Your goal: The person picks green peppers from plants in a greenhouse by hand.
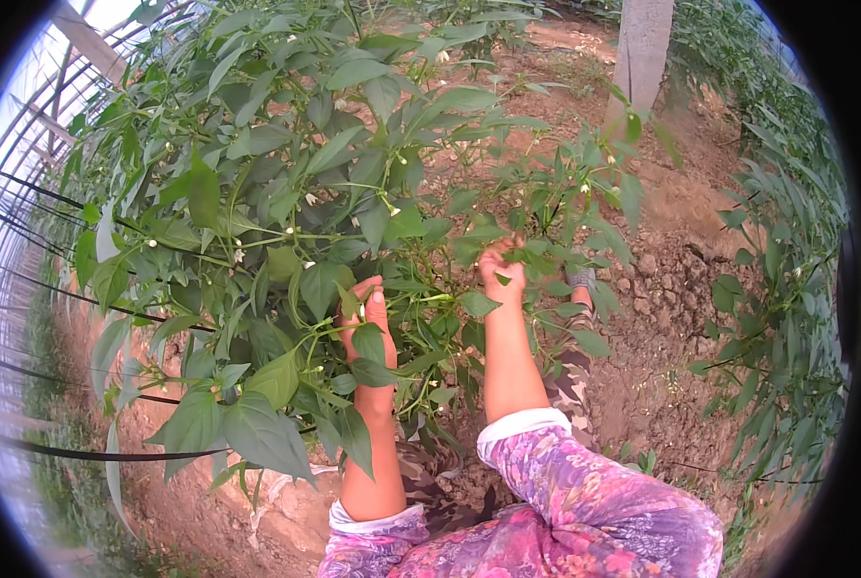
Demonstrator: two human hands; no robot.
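My left hand (374,325) reaches in among the leaves of a pepper plant (286,195), its thumb and fingertips pointing up. Leaves cover part of the palm, so any grip there is hidden. A white flower bud (362,311) hangs in front of this hand. Farther right, my right hand (503,266) is raised at the plant's edge with its fingers curled. Green leaves (539,256) lie across and beside it, and whether it pinches a stem cannot be made out. Small white flowers (310,199) dot the branches.
A concrete post (641,58) rises from the soil at the upper right. Black lines (98,455) run into the foliage from the left. More plants (784,311) border the bare soil path (662,361) on the right. My shoe (581,276) stands beyond my right forearm.
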